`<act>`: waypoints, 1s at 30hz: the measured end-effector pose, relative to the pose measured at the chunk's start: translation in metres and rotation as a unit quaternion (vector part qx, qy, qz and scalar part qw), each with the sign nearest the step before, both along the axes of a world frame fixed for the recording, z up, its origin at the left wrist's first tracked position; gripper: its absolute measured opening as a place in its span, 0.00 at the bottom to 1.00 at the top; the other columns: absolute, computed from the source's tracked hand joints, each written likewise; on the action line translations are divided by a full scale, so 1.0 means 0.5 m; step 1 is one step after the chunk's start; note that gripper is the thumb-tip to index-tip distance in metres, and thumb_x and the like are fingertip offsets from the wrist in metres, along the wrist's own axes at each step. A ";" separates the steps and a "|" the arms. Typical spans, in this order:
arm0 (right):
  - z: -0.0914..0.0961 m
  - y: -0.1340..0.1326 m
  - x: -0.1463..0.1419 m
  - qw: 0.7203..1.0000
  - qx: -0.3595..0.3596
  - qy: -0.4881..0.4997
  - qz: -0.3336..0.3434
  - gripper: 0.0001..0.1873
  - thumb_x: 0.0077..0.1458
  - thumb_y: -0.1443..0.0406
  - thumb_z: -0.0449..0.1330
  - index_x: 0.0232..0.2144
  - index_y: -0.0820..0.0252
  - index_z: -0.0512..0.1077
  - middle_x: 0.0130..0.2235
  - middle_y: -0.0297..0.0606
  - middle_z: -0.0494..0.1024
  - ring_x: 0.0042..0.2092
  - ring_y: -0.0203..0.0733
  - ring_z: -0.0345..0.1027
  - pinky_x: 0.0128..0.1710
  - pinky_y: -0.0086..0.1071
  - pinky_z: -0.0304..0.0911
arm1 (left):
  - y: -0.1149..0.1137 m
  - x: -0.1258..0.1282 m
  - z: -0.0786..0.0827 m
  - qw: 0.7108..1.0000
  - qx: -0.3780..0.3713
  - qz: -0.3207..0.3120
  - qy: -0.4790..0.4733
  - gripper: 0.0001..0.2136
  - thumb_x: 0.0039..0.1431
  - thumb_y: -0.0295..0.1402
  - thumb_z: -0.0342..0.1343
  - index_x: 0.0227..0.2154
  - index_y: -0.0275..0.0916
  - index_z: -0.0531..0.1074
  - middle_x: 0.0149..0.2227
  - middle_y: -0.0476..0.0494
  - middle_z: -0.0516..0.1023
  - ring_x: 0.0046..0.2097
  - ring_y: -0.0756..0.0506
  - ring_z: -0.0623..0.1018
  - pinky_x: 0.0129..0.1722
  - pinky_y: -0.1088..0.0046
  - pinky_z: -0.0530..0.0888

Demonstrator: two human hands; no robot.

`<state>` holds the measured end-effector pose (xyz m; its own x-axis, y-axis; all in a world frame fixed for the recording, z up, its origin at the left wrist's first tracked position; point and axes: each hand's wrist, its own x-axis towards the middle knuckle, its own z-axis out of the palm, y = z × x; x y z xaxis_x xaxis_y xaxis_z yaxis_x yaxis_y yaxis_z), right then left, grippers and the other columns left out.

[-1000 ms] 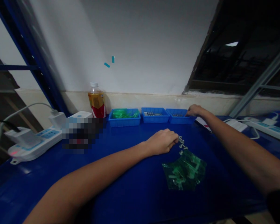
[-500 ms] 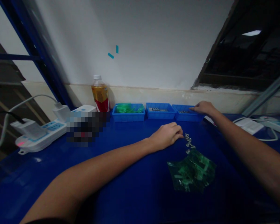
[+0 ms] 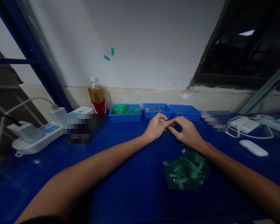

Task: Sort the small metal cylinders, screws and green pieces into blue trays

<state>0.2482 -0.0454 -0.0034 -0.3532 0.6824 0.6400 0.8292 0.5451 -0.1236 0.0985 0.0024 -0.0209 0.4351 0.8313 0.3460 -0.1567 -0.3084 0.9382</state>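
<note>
Right now, your left hand [image 3: 155, 128] and right hand [image 3: 188, 132] meet at the fingertips just in front of the middle blue tray [image 3: 147, 115], which holds slim metal pieces [image 3: 153, 109]. Your left fingers are loosely curled, thumb drawn close to index; your right thumb and index arch toward the same spot with a gap between them. I can't tell whether anything is pinched there. Right of the middle blue tray sits a tray [image 3: 189, 117] of small metal parts [image 3: 181, 111]; left of it, one with green pieces [image 3: 122, 109], and farther left a drink bottle [image 3: 98, 99]. Nearer you than the middle blue tray, and to its right, lies a green plastic bag [image 3: 186, 171], a small metal piece [image 3: 183, 150] by its far edge.
</note>
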 end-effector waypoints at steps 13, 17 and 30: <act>0.010 0.003 0.004 0.995 -0.049 0.083 -0.038 0.17 0.60 0.63 0.48 0.19 0.58 0.62 0.24 0.36 0.68 0.29 0.39 0.63 0.30 0.33 0.55 | -0.011 -0.005 0.009 0.978 0.178 0.044 0.097 0.12 0.55 0.22 0.51 0.43 0.36 0.69 0.37 0.45 0.74 0.36 0.50 0.73 0.36 0.76 0.70; 0.010 0.003 0.005 0.996 -0.053 0.064 -0.024 0.19 0.61 0.63 0.46 0.18 0.57 0.60 0.22 0.35 0.66 0.28 0.39 0.63 0.30 0.33 0.55 | -0.018 -0.008 0.016 0.972 0.198 0.034 0.124 0.06 0.58 0.26 0.51 0.38 0.34 0.71 0.33 0.46 0.75 0.35 0.50 0.74 0.37 0.75 0.69; 0.008 -0.006 0.008 0.999 0.041 0.011 -0.015 0.05 0.57 0.66 0.52 0.34 0.59 0.68 0.32 0.41 0.73 0.36 0.45 0.68 0.38 0.36 0.61 | -0.008 -0.007 0.010 0.968 0.171 0.052 0.175 0.17 0.64 0.40 0.43 0.30 0.35 0.71 0.28 0.47 0.74 0.32 0.49 0.72 0.32 0.75 0.67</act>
